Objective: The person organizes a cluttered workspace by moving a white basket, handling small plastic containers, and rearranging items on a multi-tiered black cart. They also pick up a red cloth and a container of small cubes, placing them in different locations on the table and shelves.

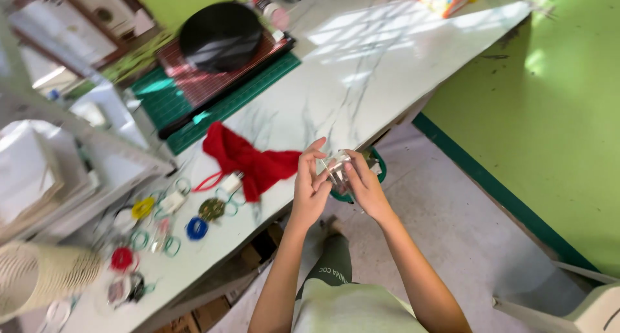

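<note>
Head view shows both hands raised off the bench's [400,68] near edge, meeting around a small clear piece [337,167] — plastic or glass, too blurred to name. The piece sits between the two hands, over the floor rather than the bench top. The right hand [363,184] pinches it from the right, thumb and fingers closed on its side. The left hand [310,187] comes from the left with fingers spread and upright, fingertips [316,147] touching or just beside the piece; its grip looks loose, not clamped. Both hands are equally near. A long axis cannot be made out. Behind the hands a green bin [378,171] shows partly — and on the bench lie a red cloth [248,158] and coloured rings [197,228].
</note>
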